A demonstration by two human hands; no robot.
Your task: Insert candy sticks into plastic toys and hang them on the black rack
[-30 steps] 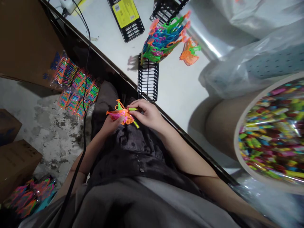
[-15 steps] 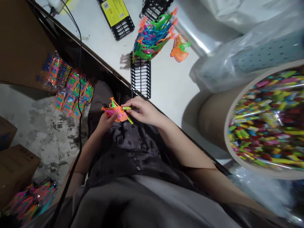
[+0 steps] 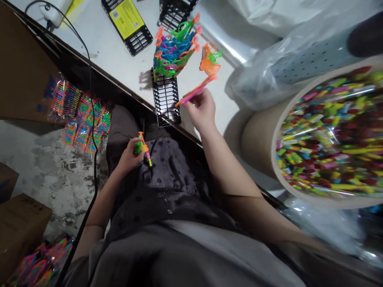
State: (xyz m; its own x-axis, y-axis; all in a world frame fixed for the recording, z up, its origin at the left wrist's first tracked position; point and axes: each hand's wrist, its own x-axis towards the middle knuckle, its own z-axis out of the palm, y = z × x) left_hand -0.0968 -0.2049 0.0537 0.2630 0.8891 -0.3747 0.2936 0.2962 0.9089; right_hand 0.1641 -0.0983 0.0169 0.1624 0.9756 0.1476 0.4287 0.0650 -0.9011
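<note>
Over my lap, my left hand (image 3: 131, 154) is closed on a small orange and green plastic toy (image 3: 143, 146) with a pink and yellow-green tip pointing down. My right hand (image 3: 202, 108) is raised to the table edge. Its fingers pinch a thin orange and pink plastic toy (image 3: 197, 91), seen edge-on and slightly blurred. Just left of that hand lies a black slotted rack (image 3: 165, 99). Its far part carries a stack of green, blue, pink and orange plastic toys (image 3: 176, 50) with round orange ends. Orange and green toys (image 3: 210, 59) lie on the table beyond my right hand.
On the right stands a large round tub (image 3: 277, 159) full of small colourful pieces. Another black rack with a yellow label (image 3: 127, 20) lies at the back. A black cable (image 3: 93, 119) hangs at the left. Bagged colourful pieces (image 3: 80, 115) and cardboard boxes (image 3: 25, 221) are below.
My hands have moved apart. The right has gone up toward the table with the orange and pink toy, while the left stays over my lap with the orange and green one.
</note>
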